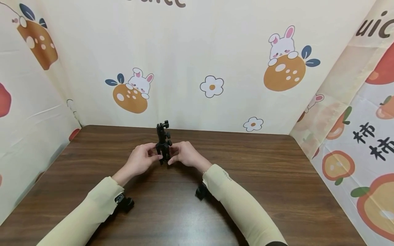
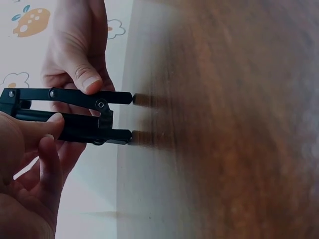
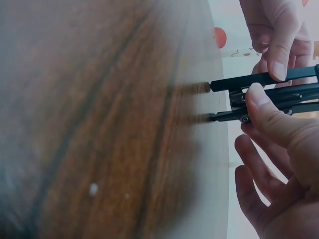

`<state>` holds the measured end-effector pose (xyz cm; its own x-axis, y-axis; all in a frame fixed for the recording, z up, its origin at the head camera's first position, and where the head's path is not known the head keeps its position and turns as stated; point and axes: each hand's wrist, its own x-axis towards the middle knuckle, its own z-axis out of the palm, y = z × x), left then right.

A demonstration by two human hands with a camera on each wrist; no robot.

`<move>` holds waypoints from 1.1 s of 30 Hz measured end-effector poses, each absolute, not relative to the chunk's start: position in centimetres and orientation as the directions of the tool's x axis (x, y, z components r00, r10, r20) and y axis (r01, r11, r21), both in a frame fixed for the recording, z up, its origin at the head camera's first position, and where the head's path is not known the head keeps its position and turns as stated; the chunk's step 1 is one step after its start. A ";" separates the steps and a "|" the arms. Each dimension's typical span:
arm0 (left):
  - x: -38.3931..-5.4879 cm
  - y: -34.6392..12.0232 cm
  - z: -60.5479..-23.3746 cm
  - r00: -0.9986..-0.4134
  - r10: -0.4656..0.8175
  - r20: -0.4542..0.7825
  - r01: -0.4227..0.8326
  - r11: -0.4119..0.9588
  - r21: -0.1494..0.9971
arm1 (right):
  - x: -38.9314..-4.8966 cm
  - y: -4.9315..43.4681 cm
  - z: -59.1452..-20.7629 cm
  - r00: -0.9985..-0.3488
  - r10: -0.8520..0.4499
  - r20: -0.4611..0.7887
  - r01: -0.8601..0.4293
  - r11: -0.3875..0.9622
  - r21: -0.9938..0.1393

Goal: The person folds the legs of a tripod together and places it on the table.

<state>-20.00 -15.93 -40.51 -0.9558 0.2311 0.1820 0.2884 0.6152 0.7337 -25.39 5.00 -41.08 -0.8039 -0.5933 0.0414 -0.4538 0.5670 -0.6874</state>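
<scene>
Both hands meet on a small black tripod [image 1: 163,147], which is nearly upright close to the far edge of the tabletop [image 1: 261,177], left of that edge's middle. Its head, with knobs on the right, rises past the edge line against the printed cloth [image 1: 184,51] behind.

The left hand [image 1: 141,159] holds the tripod from the left and the right hand [image 1: 186,155] from the right, the fingers of each narrowed on it. In the right wrist view the right thumb lies along the black metal, while other fingers hang loosely bent just beside it. The legs [image 2: 114,96] stand close together, a narrow gap between them, and their feet point down at the wood. Whether every foot touches the wood I cannot tell.

Beyond the tripod only a thin strip of tabletop remains before the cloth. On the right, a broad stretch of wood runs from the right hand to the slanting right edge; on the left, the edge lies nearer. Between the two pale sleeves [image 1: 89,208] the wood reaches back toward the person, narrowed by a black mount [image 1: 125,204] at each wrist. More cloth borders both side edges.
</scene>
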 end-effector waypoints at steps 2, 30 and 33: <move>-20.0 -15.9 -40.4 -0.955 0.233 0.184 0.291 0.616 0.732 | -25.5 5.0 -41.1 -0.802 -0.596 0.047 -0.463 0.570 -0.679; -20.2 -16.6 -41.4 -0.961 0.264 0.081 0.208 0.501 0.840 | -25.4 6.3 -41.2 -0.822 -0.568 0.052 -0.361 0.448 -0.818; -20.3 -16.7 -41.5 -0.970 0.244 0.014 0.129 0.461 0.878 | -25.4 6.7 -40.7 -0.826 -0.561 0.061 -0.326 0.386 -0.863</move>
<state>-20.29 -16.70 -41.52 -0.9696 0.2444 0.0137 0.1287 0.4614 0.8778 -25.40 6.66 -40.68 -0.8256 -0.5609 0.0612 -0.3265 0.3863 -0.8626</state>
